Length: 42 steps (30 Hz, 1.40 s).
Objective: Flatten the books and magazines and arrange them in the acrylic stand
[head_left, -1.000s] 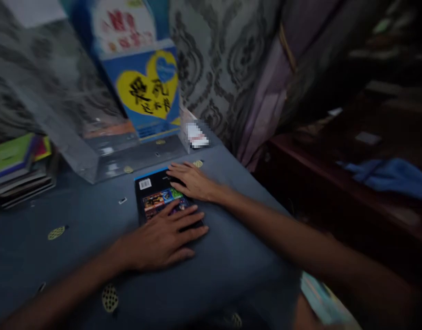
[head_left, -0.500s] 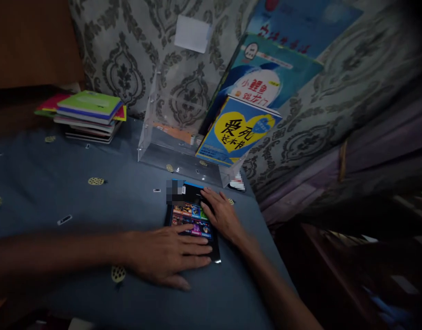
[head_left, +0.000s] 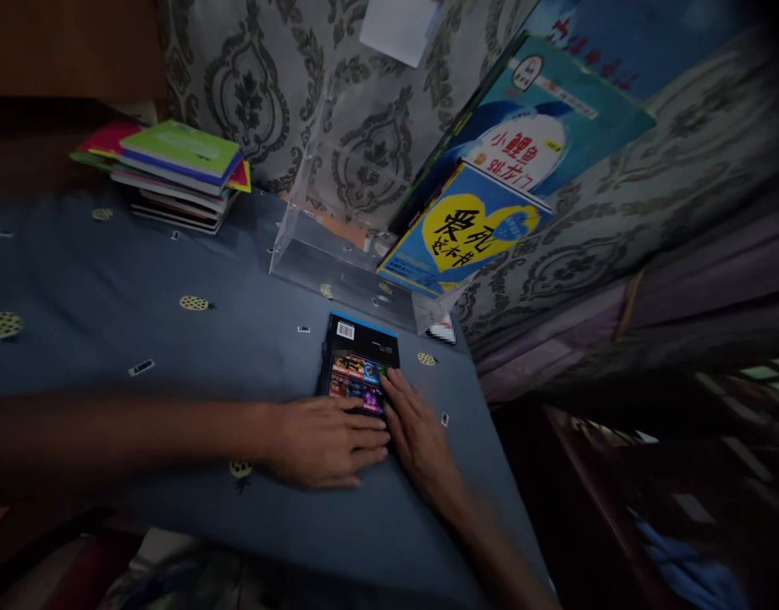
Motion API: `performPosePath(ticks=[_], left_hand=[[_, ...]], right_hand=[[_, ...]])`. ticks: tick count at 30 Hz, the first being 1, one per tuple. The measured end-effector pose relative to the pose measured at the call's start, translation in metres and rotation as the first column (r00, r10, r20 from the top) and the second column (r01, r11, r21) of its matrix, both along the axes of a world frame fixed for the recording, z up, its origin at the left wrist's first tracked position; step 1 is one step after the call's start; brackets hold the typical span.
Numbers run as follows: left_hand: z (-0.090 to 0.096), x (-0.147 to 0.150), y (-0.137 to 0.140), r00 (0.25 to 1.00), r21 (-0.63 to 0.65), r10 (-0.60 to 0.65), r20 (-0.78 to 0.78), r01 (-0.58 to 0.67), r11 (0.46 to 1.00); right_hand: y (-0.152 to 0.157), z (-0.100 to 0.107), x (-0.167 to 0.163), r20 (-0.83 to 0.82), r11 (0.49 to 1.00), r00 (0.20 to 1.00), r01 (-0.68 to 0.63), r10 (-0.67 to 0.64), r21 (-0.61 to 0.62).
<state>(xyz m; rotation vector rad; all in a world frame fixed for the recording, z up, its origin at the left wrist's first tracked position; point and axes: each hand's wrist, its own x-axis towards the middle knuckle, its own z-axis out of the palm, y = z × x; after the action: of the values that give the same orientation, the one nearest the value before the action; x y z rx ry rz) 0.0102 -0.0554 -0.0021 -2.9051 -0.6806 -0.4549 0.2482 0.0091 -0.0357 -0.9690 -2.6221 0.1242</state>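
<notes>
A black book [head_left: 359, 343] lies flat on the blue cloth, with a barcode, a blue top edge and rows of small colourful pictures on the side facing up. My left hand [head_left: 329, 445] rests palm down across its lower part, fingers stretched to the right and hiding the near edge. Along the book's right side lies my right hand [head_left: 421, 428], its fingers straight and the fingertips touching the edge near the pictures. Neither hand is wrapped round anything.
Behind the book stands a clear acrylic rack [head_left: 345, 267] holding a blue and yellow book [head_left: 462, 229] and a larger teal book [head_left: 586, 127]. At the left back is a stack of books [head_left: 179, 161]. The table [head_left: 192, 356] ends in an edge at right, beside a curtain [head_left: 567, 313].
My right hand has slid down the book's right side, away from its top. My left thumb has drawn in towards the fingers. The view has shifted slightly, and the barcode now shows.
</notes>
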Motion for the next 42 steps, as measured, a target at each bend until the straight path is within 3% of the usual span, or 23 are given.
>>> performPosePath(ticks=[5, 10, 13, 23, 30, 35, 42], left_hand=[[0.006, -0.003, -0.017, 0.997, 0.166, 0.040, -0.067, -0.028, 0.986], [0.003, -0.008, -0.023, 0.995, 0.080, 0.082, 0.052, -0.086, 0.993], [0.001, -0.009, -0.023, 0.995, 0.057, 0.091, 0.043, -0.093, 0.994], [0.007, -0.010, -0.045, 0.974, 0.207, 0.211, -0.082, -0.190, 0.960], [0.003, -0.008, -0.056, 0.971, 0.213, 0.236, -0.036, -0.224, 0.951], [0.004, -0.008, -0.063, 0.967, 0.231, 0.256, 0.002, -0.249, 0.941], [0.006, -0.008, -0.059, 0.972, 0.267, 0.235, 0.016, -0.231, 0.936]], right_hand=[[-0.019, 0.005, 0.006, 0.091, 1.000, 0.996, 0.000, 0.001, -0.005], [-0.017, 0.007, 0.006, 0.140, 1.000, 0.990, 0.002, 0.002, -0.023], [-0.019, 0.008, 0.006, 0.135, 1.000, 0.991, -0.002, 0.002, 0.004], [-0.061, 0.027, 0.001, 0.198, 0.981, 0.962, -0.178, 0.190, -0.077], [-0.055, 0.039, 0.002, 0.221, 0.966, 0.942, -0.230, 0.252, -0.122], [-0.049, 0.054, -0.021, 0.208, 0.902, 0.884, -0.379, 0.420, -0.208], [-0.027, 0.055, -0.047, 0.135, 0.853, 0.857, -0.454, 0.497, -0.258]])
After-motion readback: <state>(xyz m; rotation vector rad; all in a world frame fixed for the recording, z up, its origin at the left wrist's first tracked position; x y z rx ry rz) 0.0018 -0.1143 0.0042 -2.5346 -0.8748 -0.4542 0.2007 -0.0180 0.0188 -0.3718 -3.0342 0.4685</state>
